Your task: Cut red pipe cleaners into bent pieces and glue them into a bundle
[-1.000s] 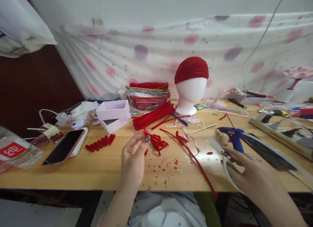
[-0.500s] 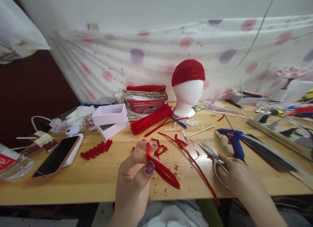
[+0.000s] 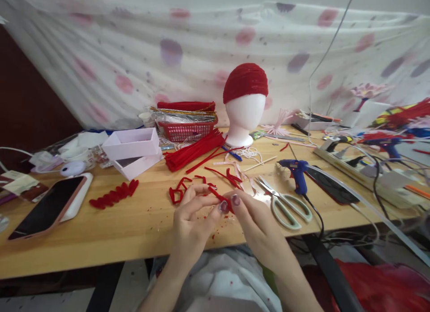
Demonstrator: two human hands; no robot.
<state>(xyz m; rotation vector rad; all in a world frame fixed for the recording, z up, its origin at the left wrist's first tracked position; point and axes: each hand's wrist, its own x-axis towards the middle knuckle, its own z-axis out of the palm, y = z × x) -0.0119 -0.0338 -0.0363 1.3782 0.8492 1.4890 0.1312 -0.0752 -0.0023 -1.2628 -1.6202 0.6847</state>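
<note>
Between my two hands is a folded piece of red pipe cleaner (image 3: 217, 194), held above the table near its front edge. My left hand (image 3: 193, 220) pinches one part of it between thumb and fingers. At its other end, the thumb and fingers of my right hand (image 3: 257, 220) are closed on it and hide part of it. Scissors (image 3: 284, 204) with pale green handles lie just right of my right hand. Loose red pipe cleaner pieces (image 3: 178, 193) and red crumbs are scattered around the hands. To the left lies a row of joined red loops (image 3: 114, 195).
Behind the hands lies a bundle of red pipe cleaners (image 3: 193, 153). A white foam head (image 3: 245, 117) wears a red cap (image 3: 247, 83). At right are a blue glue gun (image 3: 297, 173) and a power strip (image 3: 349, 168); at left, a phone (image 3: 49, 209) and white boxes (image 3: 132, 144).
My right hand has let go of the scissors, leaving them on the table, and has come over to the pipe cleaner in my left hand. The view has shifted right and downward.
</note>
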